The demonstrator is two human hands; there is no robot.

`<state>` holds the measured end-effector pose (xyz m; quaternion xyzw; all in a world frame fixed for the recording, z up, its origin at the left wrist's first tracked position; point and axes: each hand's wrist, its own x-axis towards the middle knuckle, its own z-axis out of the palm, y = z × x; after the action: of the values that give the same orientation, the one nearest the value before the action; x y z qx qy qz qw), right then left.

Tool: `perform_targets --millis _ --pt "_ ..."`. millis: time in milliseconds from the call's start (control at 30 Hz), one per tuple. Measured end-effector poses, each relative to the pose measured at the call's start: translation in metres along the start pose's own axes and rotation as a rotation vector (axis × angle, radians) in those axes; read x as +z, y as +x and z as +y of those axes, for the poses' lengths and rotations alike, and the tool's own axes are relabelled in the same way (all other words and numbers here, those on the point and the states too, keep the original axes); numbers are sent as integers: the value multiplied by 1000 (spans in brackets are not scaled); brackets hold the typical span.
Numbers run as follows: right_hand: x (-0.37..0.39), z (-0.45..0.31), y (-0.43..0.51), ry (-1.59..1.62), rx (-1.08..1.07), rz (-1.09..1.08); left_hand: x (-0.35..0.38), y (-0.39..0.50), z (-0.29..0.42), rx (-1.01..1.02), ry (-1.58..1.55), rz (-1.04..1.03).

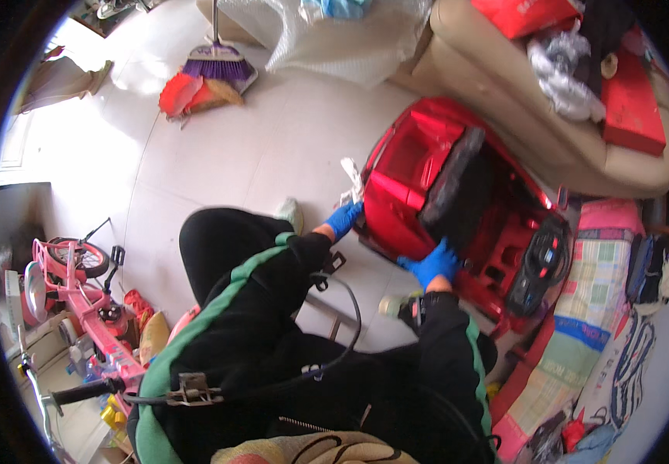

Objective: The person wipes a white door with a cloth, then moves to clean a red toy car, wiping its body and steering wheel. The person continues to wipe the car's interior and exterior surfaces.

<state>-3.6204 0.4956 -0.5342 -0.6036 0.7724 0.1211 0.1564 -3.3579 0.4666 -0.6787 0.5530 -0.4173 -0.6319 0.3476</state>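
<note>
A red ride-on toy car (395,191) stands on the floor in front of me, with a black seat (456,185) and a black steering wheel (546,252). My left hand (345,219), in a blue glove, is at the car's near rear corner. A crumpled white cloth (350,178) sticks out from its fingers, which look closed on it. Fingers spread, my right hand (434,265) rests on the car's near side edge by the seat, also gloved in blue and holding nothing. The tips of the left fingers are partly hidden.
A beige sofa (508,122) flanks the car's far side, with a red box (633,110) on it. Folded checked bedding (583,325) lies to the right. On the left are a pink children's bicycle (96,325) and a purple broom (218,64). Bubble wrap (334,49) hangs at the top.
</note>
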Motion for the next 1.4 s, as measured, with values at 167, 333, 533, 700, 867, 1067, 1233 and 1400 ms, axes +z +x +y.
perform_targets --millis 167,333,533,700,867,1067,1233,1400 --pt "-10 -2 -5 -28 47 -72 36 -50 -18 191 171 155" --pt "-10 3 -5 43 15 -46 39 -67 4 -162 52 82" --pt "-2 32 11 140 -143 -106 34 -97 41 -407 -692 25" --pt "-12 60 18 661 -222 -69 53 -115 91 -399 -982 -155" --pt "-64 91 10 1237 -312 -112 55 -124 143 -137 -707 -278" --pt "-132 151 -2 1387 -289 204 44 -82 138 131 287 177" --pt "-172 203 -14 1429 -283 360 84 -74 94 656 1395 131" --pt "-197 252 -42 1565 -326 514 142 -97 81 794 1436 -89"
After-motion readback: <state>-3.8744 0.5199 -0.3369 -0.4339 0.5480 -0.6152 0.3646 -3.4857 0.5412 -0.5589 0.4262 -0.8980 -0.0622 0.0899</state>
